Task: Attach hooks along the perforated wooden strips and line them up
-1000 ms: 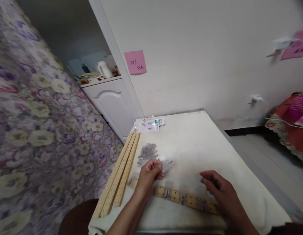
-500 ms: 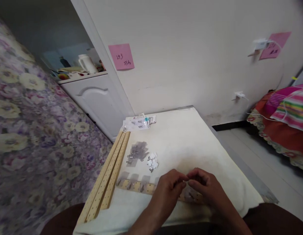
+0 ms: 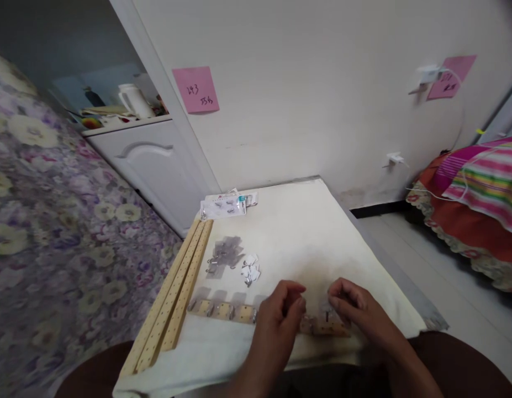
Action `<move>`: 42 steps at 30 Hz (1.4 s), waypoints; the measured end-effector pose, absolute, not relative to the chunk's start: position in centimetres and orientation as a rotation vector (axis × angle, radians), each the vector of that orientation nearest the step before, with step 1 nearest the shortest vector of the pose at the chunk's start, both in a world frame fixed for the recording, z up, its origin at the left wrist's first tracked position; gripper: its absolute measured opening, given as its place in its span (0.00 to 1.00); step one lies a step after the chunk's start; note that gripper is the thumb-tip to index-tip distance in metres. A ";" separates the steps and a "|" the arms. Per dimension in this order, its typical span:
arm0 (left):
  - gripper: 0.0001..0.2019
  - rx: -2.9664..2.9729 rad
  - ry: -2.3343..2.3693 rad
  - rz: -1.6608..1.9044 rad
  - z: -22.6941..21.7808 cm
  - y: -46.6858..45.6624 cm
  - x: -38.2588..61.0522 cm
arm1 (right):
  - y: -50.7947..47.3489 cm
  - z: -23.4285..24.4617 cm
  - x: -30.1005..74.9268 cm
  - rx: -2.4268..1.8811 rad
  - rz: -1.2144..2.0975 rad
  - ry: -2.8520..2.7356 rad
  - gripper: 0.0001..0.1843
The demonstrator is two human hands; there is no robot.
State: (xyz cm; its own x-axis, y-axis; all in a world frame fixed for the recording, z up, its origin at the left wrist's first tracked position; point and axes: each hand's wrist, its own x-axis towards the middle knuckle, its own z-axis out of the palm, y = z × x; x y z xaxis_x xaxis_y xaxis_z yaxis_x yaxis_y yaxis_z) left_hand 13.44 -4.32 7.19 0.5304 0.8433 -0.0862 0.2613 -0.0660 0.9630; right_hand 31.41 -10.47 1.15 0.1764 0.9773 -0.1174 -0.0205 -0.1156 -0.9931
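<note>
My left hand (image 3: 279, 315) hovers over the middle of a pale wooden strip, its fingers loosely curled and thumb and index tip apart, with nothing visible between them. My right hand (image 3: 357, 304) pinches at the strip's right end, where a clear plastic square with a small hook (image 3: 325, 309) shows at its fingertips; the exact grip is blurred. Along the wooden strip (image 3: 243, 314) sit several clear squares with metal hooks, part of the row hidden behind my left hand. Beyond it lie a pile of clear hook squares (image 3: 226, 253) and a small heap of white pieces (image 3: 250, 269).
Perforated wooden strips (image 3: 175, 293) lie along the table's left edge. Hook packages (image 3: 225, 207) rest at the far left corner of the cloth-covered table (image 3: 295, 221). A wall stands behind; a floral curtain (image 3: 73, 243) hangs left and a bed (image 3: 466, 193) stands right.
My hands have drawn apart: their fingertips met above the strip before, and a gap now separates them. The view has shifted slightly, moving the table leftward in the picture.
</note>
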 end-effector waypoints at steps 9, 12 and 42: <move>0.16 1.111 0.845 0.095 -1.4 -9.2 13.8 | -12.1 -0.3 32.6 -1.389 1.237 -0.986 0.11; 0.23 0.962 0.834 0.117 -4.0 -9.5 14.7 | -12.0 -0.9 32.3 -1.440 1.214 -1.076 0.09; 0.28 0.784 1.005 0.293 -3.7 -10.5 18.5 | -11.2 -2.5 32.8 -1.621 1.112 -1.077 0.04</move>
State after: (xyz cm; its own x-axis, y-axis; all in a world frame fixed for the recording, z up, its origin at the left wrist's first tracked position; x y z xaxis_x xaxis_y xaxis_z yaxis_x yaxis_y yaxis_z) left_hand 18.54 -10.49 -3.70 0.5256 0.5573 -0.6427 0.1251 0.6967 0.7064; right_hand 32.84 -11.24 -2.54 0.2265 0.9521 -0.2055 0.1751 -0.2473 -0.9530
